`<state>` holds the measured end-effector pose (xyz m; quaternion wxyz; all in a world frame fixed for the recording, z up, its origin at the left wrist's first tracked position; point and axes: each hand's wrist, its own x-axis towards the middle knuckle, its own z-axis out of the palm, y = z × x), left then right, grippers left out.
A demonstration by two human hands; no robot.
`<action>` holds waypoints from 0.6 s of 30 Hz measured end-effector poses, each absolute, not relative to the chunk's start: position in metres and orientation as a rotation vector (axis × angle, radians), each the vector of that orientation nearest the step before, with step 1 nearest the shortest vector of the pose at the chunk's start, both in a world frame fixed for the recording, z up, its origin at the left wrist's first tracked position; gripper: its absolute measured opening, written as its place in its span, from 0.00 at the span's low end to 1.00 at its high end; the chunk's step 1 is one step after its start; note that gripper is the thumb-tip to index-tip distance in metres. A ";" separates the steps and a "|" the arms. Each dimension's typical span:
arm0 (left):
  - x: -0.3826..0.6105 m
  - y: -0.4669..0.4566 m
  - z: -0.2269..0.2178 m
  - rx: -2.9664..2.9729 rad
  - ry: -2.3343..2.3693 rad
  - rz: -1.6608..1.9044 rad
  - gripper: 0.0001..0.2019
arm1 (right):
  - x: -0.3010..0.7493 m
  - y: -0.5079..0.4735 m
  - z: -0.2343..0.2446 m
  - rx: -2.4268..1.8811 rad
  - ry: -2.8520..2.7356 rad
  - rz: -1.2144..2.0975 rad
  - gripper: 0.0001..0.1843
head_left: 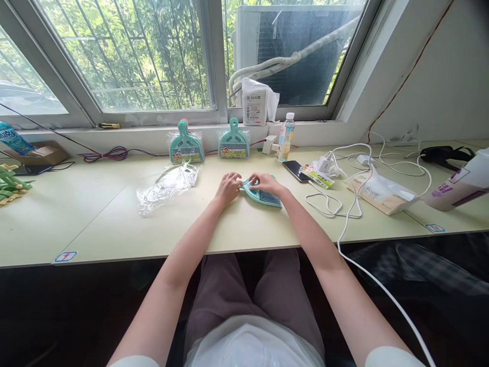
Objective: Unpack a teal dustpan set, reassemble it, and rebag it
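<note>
Teal plastic marks the principal object: a teal dustpan [253, 195] with a dark-bristled brush [269, 198] lying against it, at the centre of the clock face on the pale table [114, 219], near its front edge; 12 o'clock points to the window. The left hand [228, 187], at 9 o'clock, has its fingers curled and closed on the end of the handle. The right hand [265, 182] arches over the set from 3 o'clock, its fingers bent and the thumb and fingertips touching near the base of the handle; whether they grip the pan or the brush cannot be told.

Well apart at 9 o'clock lies a crumpled clear wrapper [168, 186]. Two similar sets in clear film lean against the sill wall, the left packaged set [186, 145] at 10 o'clock and the right packaged set [234, 142] at 11. A tissue pack [255, 106] stands on the sill at 12, and a capped drink bottle [286, 137] on the table at 1. At 2 o'clock lie a dark phone [296, 171] and, overlapping it, a yellow-green card [319, 177]. A paper packet [385, 191] lies at 3, crossed by white cable [355, 204].
</note>
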<state>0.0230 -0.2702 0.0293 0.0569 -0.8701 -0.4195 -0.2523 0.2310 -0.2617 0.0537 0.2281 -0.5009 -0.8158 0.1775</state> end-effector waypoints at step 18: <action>0.018 -0.255 0.030 -2.831 -2.080 -2.494 0.23 | 0.341 -0.271 0.074 -2.143 -1.173 -0.023 0.15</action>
